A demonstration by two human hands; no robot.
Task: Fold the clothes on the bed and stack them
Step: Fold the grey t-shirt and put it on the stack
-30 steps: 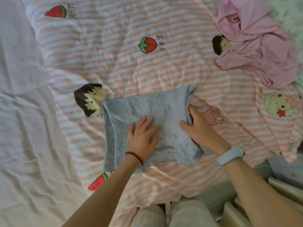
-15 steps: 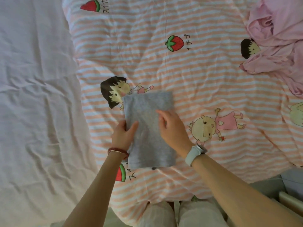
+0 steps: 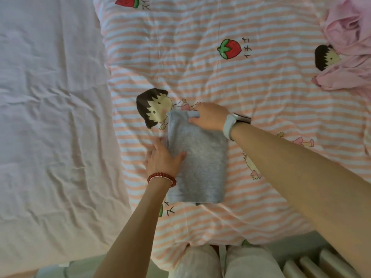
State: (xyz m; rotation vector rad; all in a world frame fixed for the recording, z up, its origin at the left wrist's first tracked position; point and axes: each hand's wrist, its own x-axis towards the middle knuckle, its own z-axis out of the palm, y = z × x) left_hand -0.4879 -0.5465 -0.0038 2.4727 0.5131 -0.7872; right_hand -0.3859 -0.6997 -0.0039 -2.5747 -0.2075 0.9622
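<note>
The gray garment (image 3: 197, 167) lies on the striped quilt (image 3: 200, 67) in the middle of the bed, already folded down to a narrow upright rectangle, so by my reading this piece is close to done, with perhaps one more fold, far end toward near end, left to make. The right hand (image 3: 208, 117) is at the far top edge, its fingers (image 3: 193, 115) curled round that edge and pinching it, the cloth bunched a little there. The left hand (image 3: 162, 157) lies at the left side of the garment about halfway down, thumb on top of the cloth and the other fingers along or under the left edge; they look fairly straight, though how far they reach beneath I cannot tell. No finished stack shows anywhere. A crumpled pink garment (image 3: 349, 57) sits unfolded at the far right, well apart from the gray one, so at least that piece is still to do. The gray garment's near edge lies not far from the near edge of the bed. Bare quilt lies beyond and to the right, and the plain white sheet (image 3: 50, 117) to the left offers wide room for a stack.
</note>
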